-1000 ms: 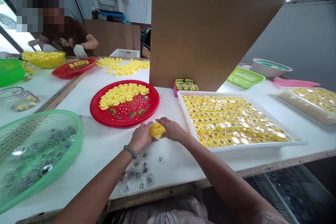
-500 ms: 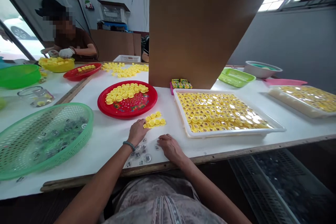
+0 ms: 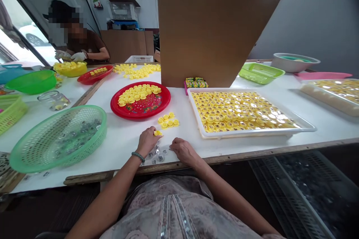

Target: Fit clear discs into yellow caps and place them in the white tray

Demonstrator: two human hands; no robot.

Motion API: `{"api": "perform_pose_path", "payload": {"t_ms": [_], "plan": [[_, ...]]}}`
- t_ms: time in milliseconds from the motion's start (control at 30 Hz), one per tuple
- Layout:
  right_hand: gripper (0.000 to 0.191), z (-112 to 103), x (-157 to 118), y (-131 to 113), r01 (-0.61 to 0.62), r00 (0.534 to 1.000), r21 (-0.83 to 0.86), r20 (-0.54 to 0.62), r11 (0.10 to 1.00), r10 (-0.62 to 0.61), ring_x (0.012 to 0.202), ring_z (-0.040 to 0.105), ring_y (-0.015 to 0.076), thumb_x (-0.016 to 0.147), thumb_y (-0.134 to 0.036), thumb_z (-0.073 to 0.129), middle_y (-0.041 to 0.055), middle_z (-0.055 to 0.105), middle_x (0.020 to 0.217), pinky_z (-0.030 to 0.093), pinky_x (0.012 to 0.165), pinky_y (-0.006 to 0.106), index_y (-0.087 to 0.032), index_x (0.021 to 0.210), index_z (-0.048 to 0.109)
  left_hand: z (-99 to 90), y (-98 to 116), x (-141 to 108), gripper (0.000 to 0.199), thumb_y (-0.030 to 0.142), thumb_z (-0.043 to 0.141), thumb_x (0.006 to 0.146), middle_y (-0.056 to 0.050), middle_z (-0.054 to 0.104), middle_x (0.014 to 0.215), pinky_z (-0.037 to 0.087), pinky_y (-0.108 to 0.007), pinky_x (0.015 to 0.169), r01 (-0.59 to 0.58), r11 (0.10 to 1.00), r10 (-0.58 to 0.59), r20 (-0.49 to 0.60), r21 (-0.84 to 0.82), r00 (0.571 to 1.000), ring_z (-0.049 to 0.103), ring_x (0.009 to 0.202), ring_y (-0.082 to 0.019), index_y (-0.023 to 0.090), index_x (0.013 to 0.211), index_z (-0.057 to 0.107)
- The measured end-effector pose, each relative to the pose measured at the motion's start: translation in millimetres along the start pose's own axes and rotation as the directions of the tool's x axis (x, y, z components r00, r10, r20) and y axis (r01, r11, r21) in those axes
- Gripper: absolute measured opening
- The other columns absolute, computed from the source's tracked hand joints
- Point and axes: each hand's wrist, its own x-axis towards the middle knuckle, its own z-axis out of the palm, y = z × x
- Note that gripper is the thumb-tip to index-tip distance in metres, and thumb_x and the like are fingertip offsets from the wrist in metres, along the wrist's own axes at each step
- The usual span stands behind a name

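My left hand (image 3: 148, 142) is closed on one small round yellow plastic piece (image 3: 157, 133), just above the white table. Beyond it, several similar yellow pieces (image 3: 168, 122) stand in a small group. Between my hands lie several small clear discs with dark prints (image 3: 159, 157). My right hand (image 3: 183, 151) rests on the table at the right of these discs, its fingers curled together; whatever the fingertips hold, if anything, is hidden. Ahead, a red tray (image 3: 134, 114) carries many yellow pieces. On the right, a white tray (image 3: 246, 133) is filled with yellow pieces with shiny printed faces.
A green mesh basket (image 3: 25, 153) with clear discs stands at the left. An upright cardboard sheet (image 3: 213, 26) rises behind a small pink box of packets (image 3: 195, 83). A gloved co-worker (image 3: 92, 46) sits at the far left behind a yellow bowl (image 3: 74, 71). The table's wooden edge (image 3: 224, 159) runs before me.
My left hand has drawn a yellow piece away from the group, slightly toward me. My right hand stays almost in place. The camera view has shifted, and the co-worker's hands have moved.
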Motion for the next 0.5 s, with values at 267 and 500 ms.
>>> {"api": "perform_pose_path", "payload": {"t_ms": [267,500], "plan": [[0.027,-3.2,0.9,-2.8,0.117,0.993,0.071,-0.042,0.991,-0.114,0.102,0.054,0.0175,0.088,-0.022,0.053,0.0082,0.059,0.11,0.042,0.09,0.028,-0.018,0.113,0.061,-13.0,-10.5,-38.3,0.021,0.029,0.043,0.087,-0.003,0.063,0.098,0.045,-0.027,0.077,-0.058,0.994,0.048,-0.101,-0.097,0.994,0.061,0.078,-0.016,0.022,0.096,0.06],[0.018,0.9,4.5,-0.4,0.215,0.976,0.049,0.01,0.975,-0.216,0.09,0.056,0.0176,0.088,-0.023,0.054,0.0084,0.063,0.097,0.044,0.08,0.028,-0.017,0.091,0.07,-1.2,-11.1,-46.7,0.023,0.023,0.047,0.084,-0.006,0.062,0.107,0.046,-0.032,0.085,-0.183,0.967,0.174,-0.065,-0.178,0.983,0.06,0.092,-0.019,0.018,0.101,0.062]]}}
